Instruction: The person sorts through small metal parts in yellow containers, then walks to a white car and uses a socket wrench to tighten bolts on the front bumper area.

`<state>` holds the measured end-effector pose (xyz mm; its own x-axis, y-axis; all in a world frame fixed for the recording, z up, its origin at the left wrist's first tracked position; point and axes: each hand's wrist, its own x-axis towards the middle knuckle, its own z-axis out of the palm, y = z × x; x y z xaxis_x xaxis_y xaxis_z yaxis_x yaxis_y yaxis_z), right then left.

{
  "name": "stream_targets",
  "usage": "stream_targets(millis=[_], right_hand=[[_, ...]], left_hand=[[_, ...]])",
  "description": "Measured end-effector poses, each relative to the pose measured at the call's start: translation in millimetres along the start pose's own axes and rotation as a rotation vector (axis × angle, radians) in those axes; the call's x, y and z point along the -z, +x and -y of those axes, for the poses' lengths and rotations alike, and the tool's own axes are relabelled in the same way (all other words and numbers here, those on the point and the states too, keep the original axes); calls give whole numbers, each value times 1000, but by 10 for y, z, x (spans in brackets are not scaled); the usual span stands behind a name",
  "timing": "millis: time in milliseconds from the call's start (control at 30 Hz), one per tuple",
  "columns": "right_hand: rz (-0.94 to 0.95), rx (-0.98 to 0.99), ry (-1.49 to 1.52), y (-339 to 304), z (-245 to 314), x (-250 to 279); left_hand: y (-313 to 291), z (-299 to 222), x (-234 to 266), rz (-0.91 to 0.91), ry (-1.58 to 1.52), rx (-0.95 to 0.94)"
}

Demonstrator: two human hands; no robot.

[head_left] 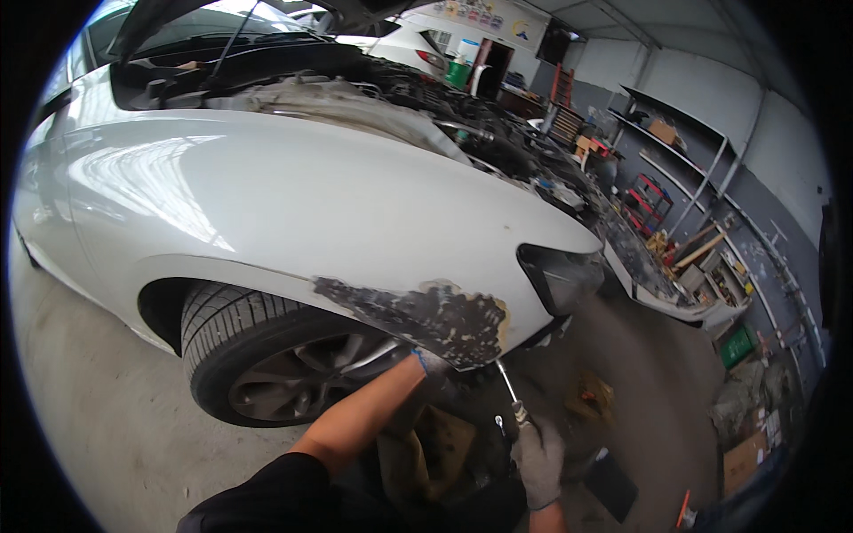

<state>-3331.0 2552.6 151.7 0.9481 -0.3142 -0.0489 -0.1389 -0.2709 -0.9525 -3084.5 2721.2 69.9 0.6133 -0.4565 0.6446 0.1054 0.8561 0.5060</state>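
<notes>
A white car's front fender (338, 204) fills the middle, with a rough dark patch of bare, scraped surface (435, 315) along its lower front edge. My left hand (435, 362), in a glove with a blue cuff, reaches under that edge beside the wheel; the fender and shadow hide its fingers. My right hand (539, 457), in a grey glove, is closed round a hand tool with a slim metal shaft (507, 382). The shaft points up, its tip at the fender's lower corner. The tool's exact kind is unclear. A ring-ended metal wrench (500, 425) shows just left of that hand.
The tyre (222, 355) stands left of my left arm. A dark headlight (562, 277) sits at the fender's front. On the floor are a yellowish piece (591, 395), a dark flat object (611, 484) and a cardboard box (745, 462). Shelves (675, 147) line the right wall.
</notes>
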Motion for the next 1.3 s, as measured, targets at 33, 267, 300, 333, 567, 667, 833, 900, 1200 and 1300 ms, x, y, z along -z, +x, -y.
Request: stream_targets(millis=[33,267,300,333,567,667,833,900,1200,1300], right_hand=[[-84,321,-343,39,-27,27],[-210,926,-817,169,-288,124],[-67,584,-413,142,-237,125],[66,231,-12,88,-134,123],[-197,806,-551,250,-214,140],[-171,753,-526,253,-182,148],[225,-166,242,27,11,141],[246,-194,273,-5,-12,131],[-55,243,-107,29,-84,-23],[31,-33,158,57,50,-23]], left_hand=[[-4,-5,6,-25,98,-1],[-47,44,29,-118,547,35],[-66,30,51,-132,600,41],[-94,40,65,-140,646,54],[-207,14,163,-191,862,80],[-237,-7,177,-206,926,86],[-245,-44,163,-221,1047,103],[-229,-19,148,-219,1100,112],[-64,-123,-21,-227,1247,107],[-15,-141,-40,-217,1248,81]])
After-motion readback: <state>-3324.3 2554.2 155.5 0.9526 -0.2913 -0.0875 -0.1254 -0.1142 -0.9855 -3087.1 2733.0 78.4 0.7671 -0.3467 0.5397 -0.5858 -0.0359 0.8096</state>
